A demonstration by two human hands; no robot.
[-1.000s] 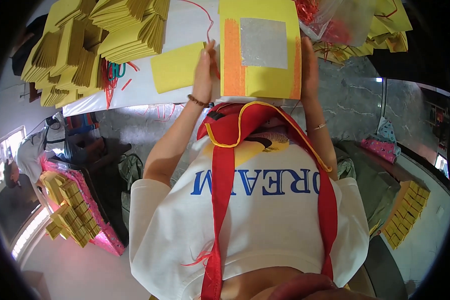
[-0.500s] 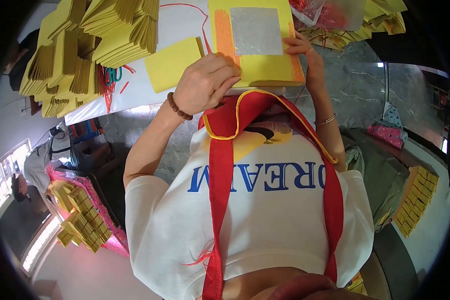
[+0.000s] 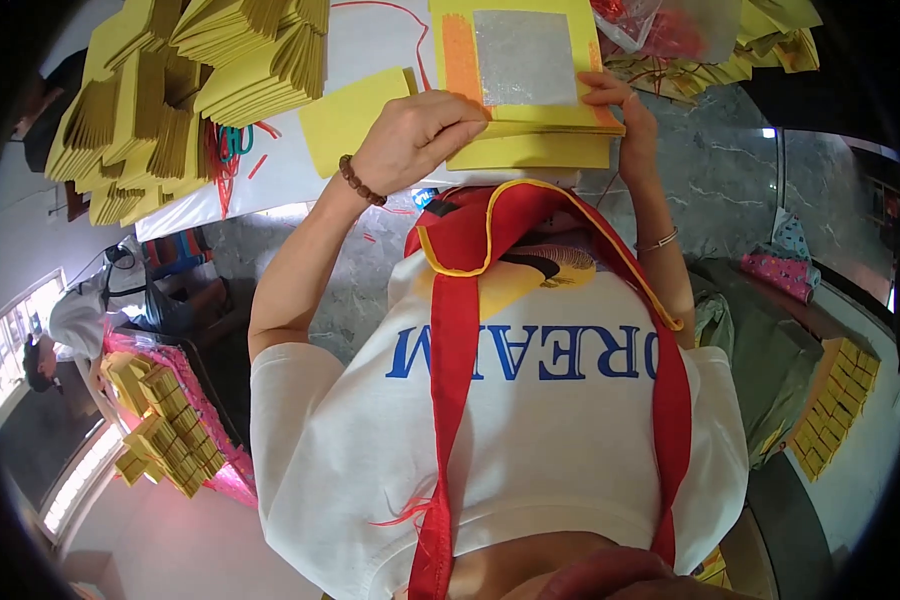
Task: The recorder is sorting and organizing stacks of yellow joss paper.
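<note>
A stack of yellow paper sheets (image 3: 530, 150) lies on the white table (image 3: 390, 40) in front of me. The top sheet (image 3: 520, 60) has an orange strip on its left side and a silver square in the middle. My left hand (image 3: 410, 135) pinches the near left edge of this top sheet. My right hand (image 3: 625, 105) holds the stack's near right corner with its fingertips. A bead bracelet is on my left wrist and a thin bangle on my right.
A loose yellow sheet (image 3: 355, 115) lies left of the stack. Piles of folded yellow paper (image 3: 190, 90) fill the table's left side, with red string (image 3: 230, 150) among them. More yellow bundles (image 3: 165, 430) sit low at left beside another person (image 3: 65, 330); others (image 3: 835, 400) at right.
My left hand has moved from the stack's left side onto its near edge and closed on the top sheet. The right hand has slid along the right edge toward the near corner.
</note>
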